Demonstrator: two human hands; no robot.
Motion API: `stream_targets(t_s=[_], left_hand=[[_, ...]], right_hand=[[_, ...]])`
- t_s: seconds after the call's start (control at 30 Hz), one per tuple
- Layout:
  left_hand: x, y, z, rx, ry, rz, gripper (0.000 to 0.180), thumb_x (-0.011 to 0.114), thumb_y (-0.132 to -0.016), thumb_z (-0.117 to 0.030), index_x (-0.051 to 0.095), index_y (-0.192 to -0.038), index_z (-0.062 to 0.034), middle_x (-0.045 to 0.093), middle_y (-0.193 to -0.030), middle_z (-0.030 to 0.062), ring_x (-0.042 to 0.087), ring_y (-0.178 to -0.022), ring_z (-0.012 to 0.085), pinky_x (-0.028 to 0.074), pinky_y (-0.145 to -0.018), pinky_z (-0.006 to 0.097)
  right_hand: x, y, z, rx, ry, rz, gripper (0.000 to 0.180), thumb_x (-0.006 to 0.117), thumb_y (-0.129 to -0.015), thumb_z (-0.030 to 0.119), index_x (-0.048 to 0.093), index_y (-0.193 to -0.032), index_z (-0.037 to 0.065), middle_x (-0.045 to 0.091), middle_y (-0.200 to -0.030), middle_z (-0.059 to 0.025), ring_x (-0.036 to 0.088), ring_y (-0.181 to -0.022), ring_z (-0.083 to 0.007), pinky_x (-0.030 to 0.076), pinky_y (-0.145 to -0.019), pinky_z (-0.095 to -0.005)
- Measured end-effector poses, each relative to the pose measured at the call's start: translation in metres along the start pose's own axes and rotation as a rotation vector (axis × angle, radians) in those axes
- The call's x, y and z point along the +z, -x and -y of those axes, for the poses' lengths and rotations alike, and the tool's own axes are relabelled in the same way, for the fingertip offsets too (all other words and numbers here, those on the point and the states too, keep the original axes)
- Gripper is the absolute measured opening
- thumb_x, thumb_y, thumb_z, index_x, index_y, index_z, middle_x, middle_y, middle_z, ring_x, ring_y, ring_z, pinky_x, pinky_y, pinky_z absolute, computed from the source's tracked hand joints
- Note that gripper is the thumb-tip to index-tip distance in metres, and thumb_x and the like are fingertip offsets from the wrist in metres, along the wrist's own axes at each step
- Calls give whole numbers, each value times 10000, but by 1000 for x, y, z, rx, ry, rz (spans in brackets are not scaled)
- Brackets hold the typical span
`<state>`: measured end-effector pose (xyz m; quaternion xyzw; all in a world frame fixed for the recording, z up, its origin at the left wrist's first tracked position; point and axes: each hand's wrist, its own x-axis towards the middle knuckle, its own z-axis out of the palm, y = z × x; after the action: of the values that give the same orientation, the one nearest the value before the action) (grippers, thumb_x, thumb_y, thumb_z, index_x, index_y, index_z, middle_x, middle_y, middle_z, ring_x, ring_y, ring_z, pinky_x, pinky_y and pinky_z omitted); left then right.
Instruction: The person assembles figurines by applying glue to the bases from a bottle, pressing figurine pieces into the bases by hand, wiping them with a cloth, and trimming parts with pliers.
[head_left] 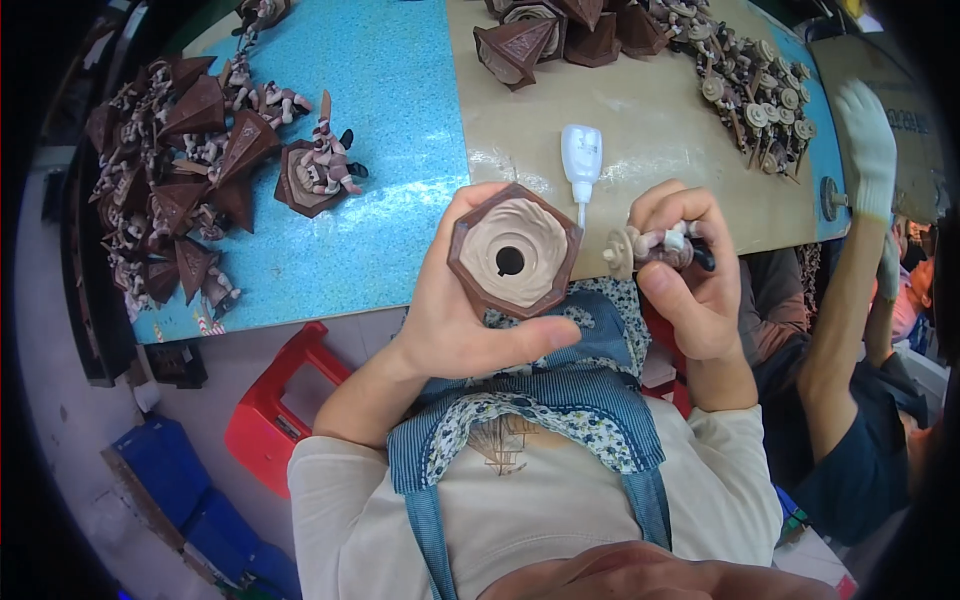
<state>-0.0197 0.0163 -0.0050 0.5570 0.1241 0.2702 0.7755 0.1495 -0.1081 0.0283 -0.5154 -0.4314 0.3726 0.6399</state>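
hexagonal, brown-rimmed beige base (532,232) sits gripped in my left hand (440,325), dark hole (510,261) toward me, while my right hand (702,300) pinches a small pinkish-brown figurine (672,246), seemingly mid-body; i'd keep both steady.

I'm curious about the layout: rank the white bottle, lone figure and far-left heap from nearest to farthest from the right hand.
1. White bottle: ahead and left of the right hand.
2. Lone figure: farther left.
3. Heap: far left, past the figure.

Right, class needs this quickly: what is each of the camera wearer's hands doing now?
Left hand: holding the brown-rimmed hexagonal piece, thumb extended.
Right hand: closed on a small figurine, between thumb and fingers.
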Motion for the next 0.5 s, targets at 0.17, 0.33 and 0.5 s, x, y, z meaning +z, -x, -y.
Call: stream_targets(t_s=[0.17, 0.33, 0.5], left_hand=[[11, -2, 8, -23, -158, 106, 720, 831, -654, -148, 399, -1214, -13, 597, -1052, 90, 594, -968, 144, 476, -836, 283], [21, -7, 3, -33, -223, 186, 674, 804, -675, -165, 404, -1194, -6, 620, -973, 112, 634, -908, 192, 498, -790, 307], [23, -12, 2, -22, -289, 217, 637, 792, -660, -167, 423, -1152, 0, 633, -901, 150, 663, -851, 257, 511, -739, 332]], right_hand=[[-5, -16, 20, -173, 420, 233, 300, 659, -717, -14, 500, -970, 14, 540, -885, -108, 524, -750, -187, 410, -691, -296], [-2, -30, 35, -360, 776, 428, 327, 685, -588, -20, 523, -865, 44, 534, -823, -113, 475, -675, -232, 367, -619, -339], [-2, -36, 47, -434, 962, 611, 301, 707, -626, 52, 518, -861, 43, 524, -823, -111, 474, -660, -268, 380, -618, -356]])
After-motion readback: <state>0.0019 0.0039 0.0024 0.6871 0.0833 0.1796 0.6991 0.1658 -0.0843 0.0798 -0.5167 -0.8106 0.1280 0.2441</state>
